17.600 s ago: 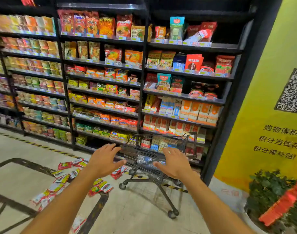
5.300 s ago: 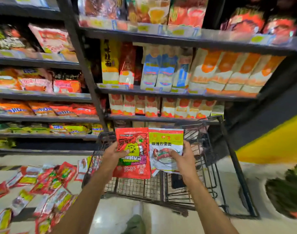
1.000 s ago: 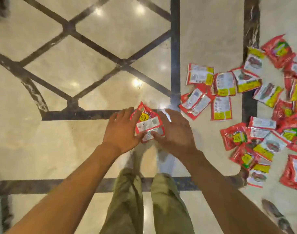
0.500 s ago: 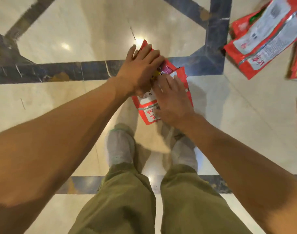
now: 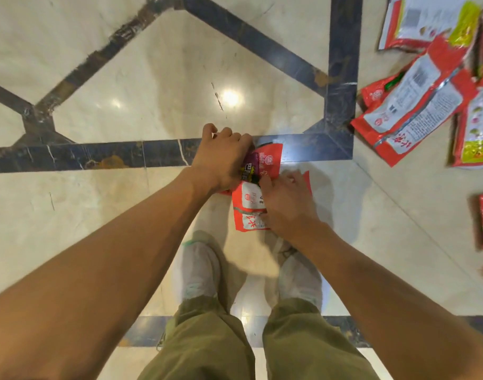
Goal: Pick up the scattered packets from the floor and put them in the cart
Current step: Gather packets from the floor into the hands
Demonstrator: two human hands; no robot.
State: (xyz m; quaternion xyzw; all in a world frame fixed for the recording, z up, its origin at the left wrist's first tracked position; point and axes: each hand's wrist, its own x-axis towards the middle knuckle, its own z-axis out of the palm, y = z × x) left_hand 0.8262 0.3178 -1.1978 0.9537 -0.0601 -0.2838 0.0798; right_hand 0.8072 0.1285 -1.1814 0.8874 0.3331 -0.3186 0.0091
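My left hand [image 5: 221,157] curls round the upper packet [image 5: 268,160]; my right hand [image 5: 287,201], at 5 o'clock, pinches the lower packet [image 5: 247,208].

Your left hand [image 5: 224,157] now curls fingers [image 5: 226,133] over top edge of red plastic packet with purple-and-yellow print [image 5: 267,160], no longer flat across it. More of that print shows between it and your right hand [image 5: 285,204]. You now crouch over cream marble floor [image 5: 152,78]; wire cart, stocked shelves out of view.

Two overlapping red packets [image 5: 266,161] lie on the floor [image 5: 152,78], held under left grip [image 5: 224,157] and right grip [image 5: 287,204]; other packets [image 5: 410,113] lie scattered farther right.
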